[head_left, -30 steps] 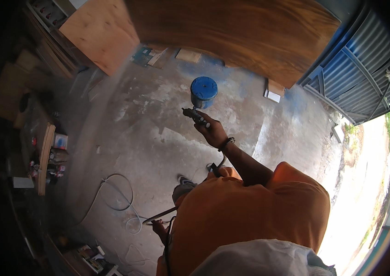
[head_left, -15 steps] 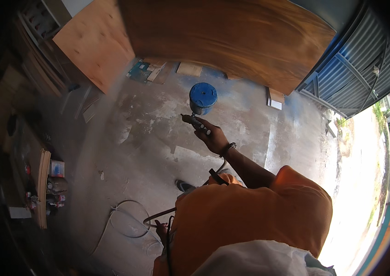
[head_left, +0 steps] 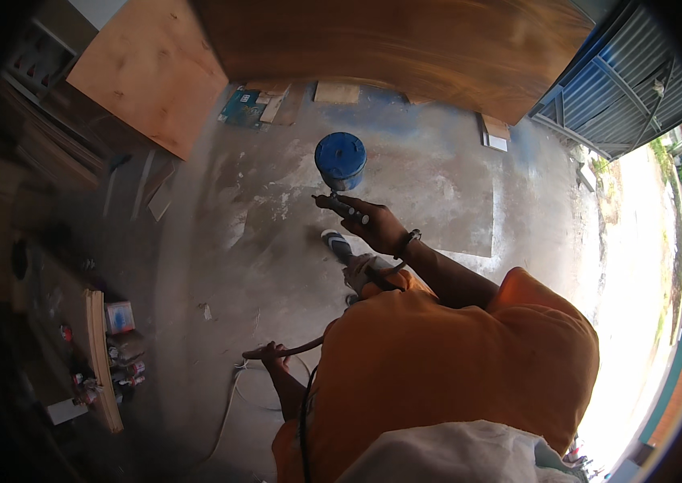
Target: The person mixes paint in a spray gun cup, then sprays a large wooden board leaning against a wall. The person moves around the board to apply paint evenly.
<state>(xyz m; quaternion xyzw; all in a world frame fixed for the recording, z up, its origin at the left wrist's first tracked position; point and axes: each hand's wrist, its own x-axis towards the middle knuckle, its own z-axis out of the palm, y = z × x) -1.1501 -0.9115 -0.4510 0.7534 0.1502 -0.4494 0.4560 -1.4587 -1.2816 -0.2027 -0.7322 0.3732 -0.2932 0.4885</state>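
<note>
My right hand, with a bracelet at its wrist, is wrapped round the grip of a spray gun. A blue paint cup sits upright on top of the gun, which points left. Low in front of my body, my left hand is closed round a brown air hose. The hose runs past my waist, and another stretch of it shows below my right wrist. Ahead stands a large brown wood panel, apart from the gun.
A lighter plywood sheet leans at the far left. Cardboard and board scraps lie beneath the panels. At left are wood strips beside several small cans. A pale hose loop lies on the floor. Corrugated metal sheeting stands right.
My left hand has come up and forward with the hose. The gun sits slightly further left in view, and my foot has stepped forward. The surroundings have shifted with my head.
</note>
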